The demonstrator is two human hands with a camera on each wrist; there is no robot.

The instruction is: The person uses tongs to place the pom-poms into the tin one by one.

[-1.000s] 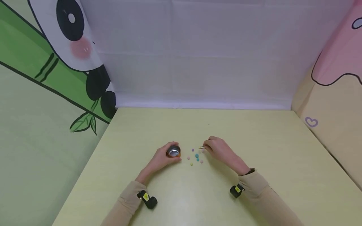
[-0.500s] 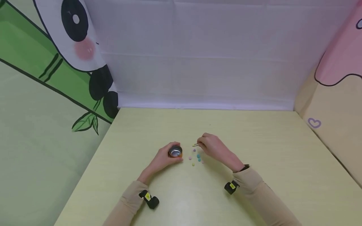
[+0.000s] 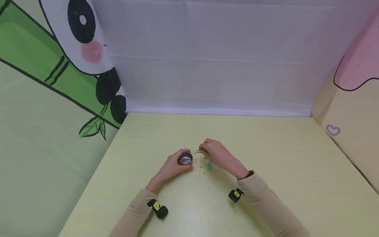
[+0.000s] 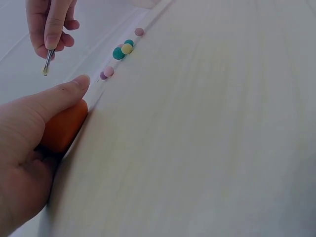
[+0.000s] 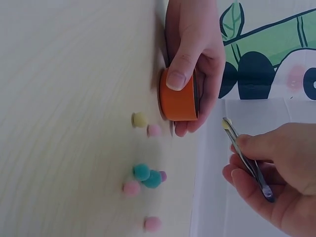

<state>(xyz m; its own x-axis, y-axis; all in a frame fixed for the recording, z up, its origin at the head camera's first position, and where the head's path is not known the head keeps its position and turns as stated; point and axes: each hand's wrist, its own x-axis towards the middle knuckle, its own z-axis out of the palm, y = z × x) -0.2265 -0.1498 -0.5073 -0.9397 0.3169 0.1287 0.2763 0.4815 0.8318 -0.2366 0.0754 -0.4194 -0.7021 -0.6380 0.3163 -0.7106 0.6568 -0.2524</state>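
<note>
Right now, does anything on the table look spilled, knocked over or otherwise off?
Nothing stands out. The left hand holds the orange tin upright on the table. The right hand pinches tweezers with a small yellow ball at the tip. The other pom-poms lie loose beside the tin.

The head camera looks down from well above the pale yellow-green table [image 3: 266,154], while both wrist cameras sit low and close, rolled sideways, facing each other across the small orange round tin [image 5: 178,102] and coloured pompom balls [image 4: 122,49] all three share.
</note>
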